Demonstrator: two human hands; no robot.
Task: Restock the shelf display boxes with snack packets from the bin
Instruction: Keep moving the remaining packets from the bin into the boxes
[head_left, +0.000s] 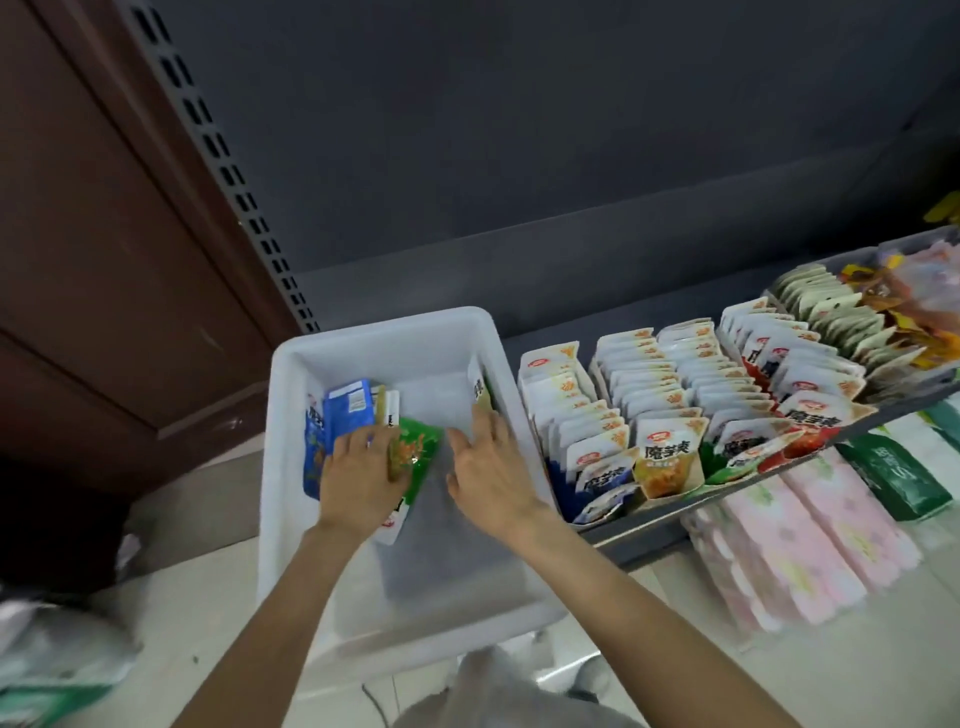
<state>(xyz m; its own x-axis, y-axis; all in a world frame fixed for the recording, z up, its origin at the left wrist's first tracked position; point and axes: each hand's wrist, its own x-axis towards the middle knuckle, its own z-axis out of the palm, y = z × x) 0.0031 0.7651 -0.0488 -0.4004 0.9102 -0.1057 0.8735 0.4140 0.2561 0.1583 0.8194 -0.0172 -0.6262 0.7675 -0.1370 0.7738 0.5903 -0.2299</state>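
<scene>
A white plastic bin (291, 467) sits on the left end of the shelf, mostly bare inside. Blue snack packets (337, 410) stand against its left wall, with a green packet (415, 452) leaning beside them. My left hand (358, 478) rests on these packets, thumb across the green one. At the bin's right wall stands a lone packet (480, 392); the fingertips of my right hand (491, 473) touch its lower edge. Display boxes (670, 415) full of upright white packets line the shelf to the right.
The dark shelf edge (727, 499) runs diagonally right of the bin. Below it lie pink floral packs (810, 545) and a green pack (893, 478). A perforated grey upright (223, 156) and brown wooden panel stand to the left. Pale floor tiles lie beneath.
</scene>
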